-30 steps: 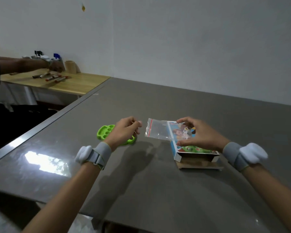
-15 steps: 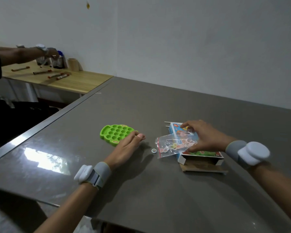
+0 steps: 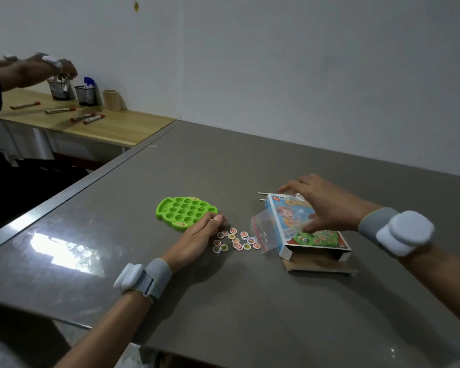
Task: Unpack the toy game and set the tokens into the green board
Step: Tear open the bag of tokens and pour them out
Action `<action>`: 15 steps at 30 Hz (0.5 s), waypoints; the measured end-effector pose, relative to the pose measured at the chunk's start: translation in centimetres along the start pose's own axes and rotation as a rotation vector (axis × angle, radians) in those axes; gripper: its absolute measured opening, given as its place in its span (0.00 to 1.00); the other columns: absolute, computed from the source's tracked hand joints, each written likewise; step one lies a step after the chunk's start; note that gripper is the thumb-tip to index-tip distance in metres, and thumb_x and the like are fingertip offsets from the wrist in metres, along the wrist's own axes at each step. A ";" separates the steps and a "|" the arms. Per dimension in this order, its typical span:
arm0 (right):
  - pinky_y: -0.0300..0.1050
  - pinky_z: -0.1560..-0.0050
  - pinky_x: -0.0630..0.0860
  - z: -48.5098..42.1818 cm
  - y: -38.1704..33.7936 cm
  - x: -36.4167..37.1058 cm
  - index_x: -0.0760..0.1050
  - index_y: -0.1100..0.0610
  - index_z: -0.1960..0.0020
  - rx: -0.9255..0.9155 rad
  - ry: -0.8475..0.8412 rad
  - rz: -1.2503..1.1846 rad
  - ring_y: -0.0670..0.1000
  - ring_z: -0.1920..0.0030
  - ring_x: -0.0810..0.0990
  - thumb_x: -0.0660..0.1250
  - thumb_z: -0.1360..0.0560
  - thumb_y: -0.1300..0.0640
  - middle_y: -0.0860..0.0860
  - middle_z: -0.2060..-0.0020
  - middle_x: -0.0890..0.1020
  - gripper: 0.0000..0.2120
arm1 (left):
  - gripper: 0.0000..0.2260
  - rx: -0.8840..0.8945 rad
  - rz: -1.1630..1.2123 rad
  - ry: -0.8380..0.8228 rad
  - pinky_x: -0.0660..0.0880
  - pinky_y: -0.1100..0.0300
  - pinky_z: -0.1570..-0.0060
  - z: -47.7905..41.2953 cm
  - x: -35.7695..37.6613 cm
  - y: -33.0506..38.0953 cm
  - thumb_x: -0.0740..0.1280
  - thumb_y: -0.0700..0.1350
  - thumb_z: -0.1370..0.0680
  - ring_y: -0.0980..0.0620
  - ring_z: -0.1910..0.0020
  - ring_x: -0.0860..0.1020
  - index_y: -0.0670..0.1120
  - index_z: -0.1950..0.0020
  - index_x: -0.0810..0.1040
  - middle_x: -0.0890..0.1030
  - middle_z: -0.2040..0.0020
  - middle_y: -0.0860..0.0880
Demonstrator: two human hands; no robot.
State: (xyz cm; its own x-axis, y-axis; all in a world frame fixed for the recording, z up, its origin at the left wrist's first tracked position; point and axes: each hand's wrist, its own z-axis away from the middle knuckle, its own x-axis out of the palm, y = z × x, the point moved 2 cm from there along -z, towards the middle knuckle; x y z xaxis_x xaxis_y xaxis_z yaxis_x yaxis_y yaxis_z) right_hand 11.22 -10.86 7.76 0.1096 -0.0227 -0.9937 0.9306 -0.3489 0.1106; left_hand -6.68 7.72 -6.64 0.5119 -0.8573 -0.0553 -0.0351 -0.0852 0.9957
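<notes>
The green board, with empty round wells, lies on the grey table. Several small round tokens are scattered loose on the table just right of it. My left hand rests on the table between board and tokens, fingers loosely bent, fingertips at the board's near edge; I see nothing held in it. My right hand hovers over the toy box and grips the clear zip bag, which looks empty and droops off the box's left side.
A brown cardboard insert sticks out under the box. Two thin sticks lie behind it. At the far left is a wooden table with markers and pen cups, where another person's hands work. The grey table's metal edge runs diagonally at the left.
The tokens have spilled from the bag onto the table. My right hand has moved the emptied bag back over the box. My left hand stays by the board.
</notes>
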 end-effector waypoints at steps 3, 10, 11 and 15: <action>0.49 0.45 0.76 0.1 -0.9 -0.4 0.60 0.42 0.30 -0.072 0.012 0.090 0.51 0.37 0.66 0.79 0.36 0.51 0.49 0.37 0.70 0.42 | 0.14 0.000 0.028 -0.004 0.66 0.49 0.27 0.0 -0.1 -0.2 0.57 0.48 0.17 0.53 0.33 0.76 0.41 0.41 0.76 0.81 0.37 0.48; 0.46 0.55 0.79 -0.2 -3.0 -1.3 0.59 0.44 0.28 -0.250 0.044 0.305 0.53 0.38 0.67 0.76 0.35 0.62 0.51 0.37 0.68 0.43 | 0.15 0.031 -0.061 -0.015 0.66 0.47 0.27 0.0 -0.3 -0.3 0.59 0.55 0.19 0.54 0.34 0.76 0.46 0.43 0.77 0.82 0.39 0.52; 0.46 0.55 0.78 -0.4 -3.2 -1.4 0.58 0.44 0.28 -0.258 0.043 0.320 0.53 0.38 0.67 0.76 0.35 0.62 0.51 0.37 0.68 0.43 | 0.16 0.034 -0.061 -0.011 0.66 0.46 0.27 0.0 -0.4 -0.3 0.59 0.56 0.20 0.54 0.35 0.77 0.46 0.43 0.77 0.82 0.39 0.52; 0.48 0.53 0.79 -0.9 -3.5 -1.8 0.58 0.44 0.28 -0.274 0.045 0.355 0.53 0.37 0.67 0.74 0.33 0.62 0.51 0.37 0.68 0.41 | 0.16 0.047 -0.079 -0.005 0.67 0.46 0.28 -0.1 -0.4 -0.4 0.59 0.57 0.20 0.54 0.35 0.77 0.47 0.44 0.77 0.82 0.40 0.52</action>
State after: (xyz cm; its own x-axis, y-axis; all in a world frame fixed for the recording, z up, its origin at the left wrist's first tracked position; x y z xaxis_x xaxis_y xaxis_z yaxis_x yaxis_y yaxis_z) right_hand 8.04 -8.74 9.15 0.4485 -0.0534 -0.8922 0.8900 -0.0658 0.4513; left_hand -6.83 8.18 -7.06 0.5101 -0.8496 -0.1342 -0.0352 -0.1765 0.9837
